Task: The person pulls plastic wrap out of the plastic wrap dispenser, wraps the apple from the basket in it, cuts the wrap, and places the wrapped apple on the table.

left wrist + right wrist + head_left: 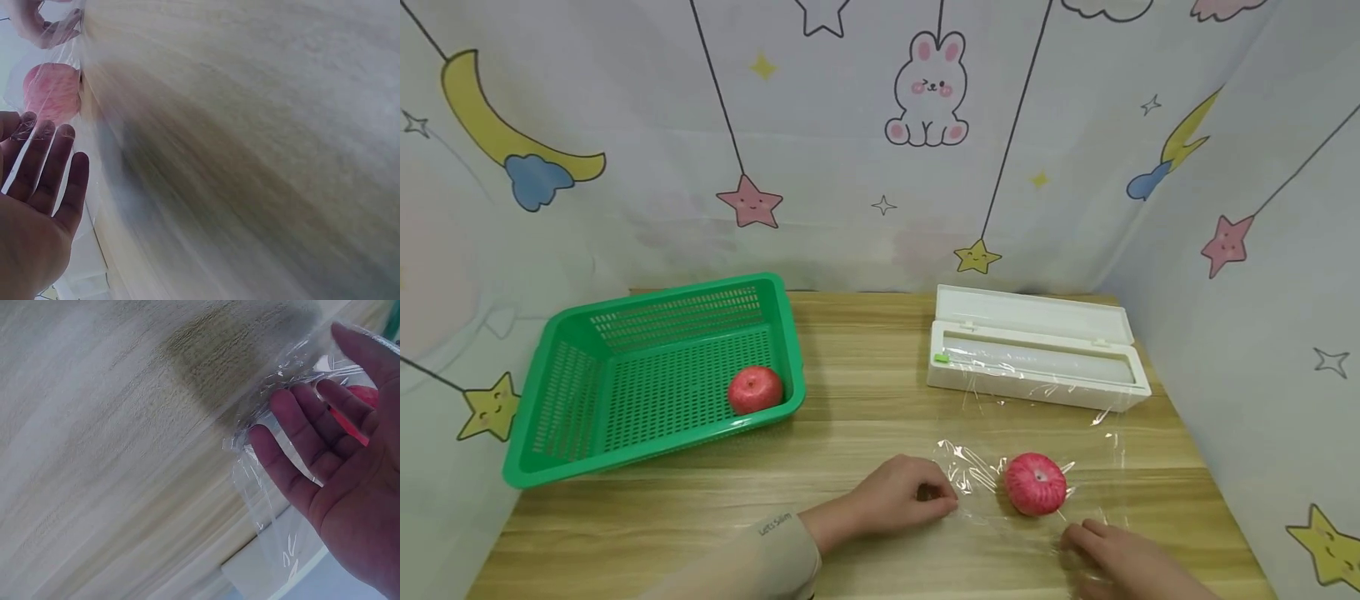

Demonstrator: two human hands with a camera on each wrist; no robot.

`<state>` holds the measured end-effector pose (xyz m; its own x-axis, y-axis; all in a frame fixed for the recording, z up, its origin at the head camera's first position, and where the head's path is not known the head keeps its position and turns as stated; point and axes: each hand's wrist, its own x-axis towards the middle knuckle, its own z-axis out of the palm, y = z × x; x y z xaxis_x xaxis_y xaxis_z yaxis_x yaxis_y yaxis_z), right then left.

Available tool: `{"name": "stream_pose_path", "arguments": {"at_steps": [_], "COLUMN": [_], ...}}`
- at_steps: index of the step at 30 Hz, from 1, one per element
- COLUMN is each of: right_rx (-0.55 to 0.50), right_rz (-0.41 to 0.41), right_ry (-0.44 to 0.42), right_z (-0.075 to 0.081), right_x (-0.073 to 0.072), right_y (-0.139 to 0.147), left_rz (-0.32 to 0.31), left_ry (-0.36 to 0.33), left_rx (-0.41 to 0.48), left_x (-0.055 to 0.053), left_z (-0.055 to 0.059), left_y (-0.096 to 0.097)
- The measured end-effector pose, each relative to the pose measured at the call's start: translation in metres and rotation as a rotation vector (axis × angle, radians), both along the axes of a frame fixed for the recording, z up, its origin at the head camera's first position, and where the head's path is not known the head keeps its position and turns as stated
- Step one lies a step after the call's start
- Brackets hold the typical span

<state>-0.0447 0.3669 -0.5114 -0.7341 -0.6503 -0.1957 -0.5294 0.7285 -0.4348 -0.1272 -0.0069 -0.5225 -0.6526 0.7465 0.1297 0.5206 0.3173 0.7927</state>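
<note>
A red apple (1036, 483) rests amid a sheet of clear plastic wrap (966, 471) on the table; whether the film lies over or under it is hard to tell. To its left, my left hand (901, 498) pinches the edge of the film between thumb and index finger, the other fingers extended in the left wrist view. My right hand (1123, 560) is at the near right of the apple. In the right wrist view, its loosely bent fingers (300, 431) touch bunched film, with the thumb apart. The film runs back to a white dispenser box (1037, 396) with a raised lid.
A green plastic basket (786, 333) stands at the left with another red apple (755, 390) in its near right corner. Inside the dispenser lies the wrap roll (1037, 360), with a small green slider (941, 358) at the front edge. Patterned curtains surround the wood-grain table (857, 375).
</note>
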Motion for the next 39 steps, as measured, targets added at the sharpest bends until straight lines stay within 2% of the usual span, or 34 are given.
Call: {"name": "stream_pose_path", "arguments": {"at_steps": [6, 10, 13, 15, 18, 20, 22, 25, 28, 34, 37, 39], "right_rx": [-0.001, 0.107, 0.129, 0.084, -0.036, -0.11, -0.165, -0.192, -0.186, -0.134, -0.143, -0.159], "right_rz": [0.004, -0.066, -0.072, -0.064, -0.056, -0.056, -0.055, -0.054, -0.058, -0.088, -0.089, -0.095], "right_ry": [0.083, 0.02, 0.071, 0.141, 0.238, 0.238, 0.197, 0.132, 0.152, 0.305, 0.405, 0.435], "right_z": [-0.001, -0.001, -0.004, -0.008, -0.011, -0.011, -0.008, 0.0, 0.009, 0.022, 0.024, 0.025], "right_x": [0.006, 0.007, 0.009, 0.011, 0.013, 0.012, 0.011, 0.008, 0.004, -0.003, -0.009, -0.015], "right_y": [-0.003, -0.004, -0.002, 0.0, 0.006, 0.01, 0.013, 0.017, 0.018, 0.016, 0.015, 0.015], "left_rz": [0.033, 0.036, 0.04, 0.043, 0.051, 0.06, 0.068, 0.072, 0.071, 0.102, 0.131, 0.155], "left_ry": [-0.122, -0.147, -0.159, -0.167, -0.19, -0.202, -0.216, -0.234, -0.252, -0.278, -0.297, -0.306], "left_rx": [0.056, 0.068, 0.073, 0.078, 0.086, 0.093, 0.103, 0.116, 0.125, 0.132, 0.139, 0.144], "left_x": [-0.002, -0.002, -0.002, -0.002, -0.002, -0.003, -0.003, -0.005, -0.007, -0.009, -0.01, -0.011], "left_z": [0.002, 0.003, 0.004, 0.005, 0.005, 0.006, 0.007, 0.009, 0.011, 0.011, 0.009, 0.007], "left_y": [0.001, 0.004, 0.005, 0.006, 0.005, 0.005, 0.004, 0.003, 0.003, 0.007, 0.009, 0.009]}}
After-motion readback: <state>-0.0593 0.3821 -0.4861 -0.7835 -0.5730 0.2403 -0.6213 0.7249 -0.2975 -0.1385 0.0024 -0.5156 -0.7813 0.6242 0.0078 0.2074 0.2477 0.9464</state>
